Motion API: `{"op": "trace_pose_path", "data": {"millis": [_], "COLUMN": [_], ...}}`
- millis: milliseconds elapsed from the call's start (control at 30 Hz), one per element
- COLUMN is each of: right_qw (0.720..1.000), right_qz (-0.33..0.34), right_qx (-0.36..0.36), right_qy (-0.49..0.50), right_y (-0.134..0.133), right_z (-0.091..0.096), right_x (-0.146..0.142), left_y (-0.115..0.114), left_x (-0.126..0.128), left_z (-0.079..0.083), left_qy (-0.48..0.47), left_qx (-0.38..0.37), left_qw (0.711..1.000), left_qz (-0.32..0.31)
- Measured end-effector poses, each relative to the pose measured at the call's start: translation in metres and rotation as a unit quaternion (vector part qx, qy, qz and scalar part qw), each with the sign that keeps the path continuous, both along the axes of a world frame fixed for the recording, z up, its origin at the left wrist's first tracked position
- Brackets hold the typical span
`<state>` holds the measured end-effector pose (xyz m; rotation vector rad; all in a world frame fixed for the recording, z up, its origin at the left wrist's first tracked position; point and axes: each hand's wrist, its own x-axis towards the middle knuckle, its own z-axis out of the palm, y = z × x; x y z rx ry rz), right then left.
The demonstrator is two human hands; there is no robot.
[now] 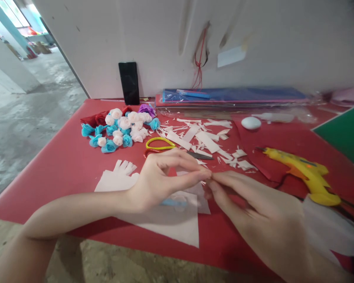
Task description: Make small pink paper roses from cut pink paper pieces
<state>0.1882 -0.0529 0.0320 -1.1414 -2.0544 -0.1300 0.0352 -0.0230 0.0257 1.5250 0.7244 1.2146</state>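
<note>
On the red table [61, 165], paper flowers [124, 123] in white, blue, red and purple cluster at the left, with a phone [129, 83] standing behind them. White paper [177, 228] lies under the left hand [153, 179], scissors [199, 155] just beyond it. The left thumb and fingertips are pinched together, meeting the right hand [262, 204], also pinched (I cannot tell what, if anything, sits between). White scraps [208, 141] litter the middle. Farther right lie a white egg-shaped thing [251, 123] and a yellow glue gun [308, 173].
</note>
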Motion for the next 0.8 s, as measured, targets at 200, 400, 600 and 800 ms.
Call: {"op": "trace_pose_path", "data": {"millis": [200, 400, 600, 800], "right_qw": [1.000, 0.999, 0.999, 0.995], "right_qz": [-0.010, -0.022, -0.035, -0.050], "right_qx": [0.006, 0.033, 0.028, -0.050], "right_qy": [0.005, -0.019, 0.008, 0.064], "right_y": [0.001, -0.001, -0.001, -0.001], "right_z": [0.000, 0.001, 0.001, 0.002], "right_x": [0.002, 0.004, 0.004, 0.007], "left_y": [0.002, -0.001, 0.004, 0.009], "left_x": [-0.001, -0.002, -0.003, -0.004], "left_z": [0.000, 0.001, 0.003, 0.001], "left_qy": [-0.004, 0.007, 0.014, 0.022], "left_qx": [0.006, -0.005, -0.041, -0.049], "left_qw": [1.000, 1.000, 0.999, 0.998], "left_qz": [0.003, -0.007, -0.006, -0.015]}}
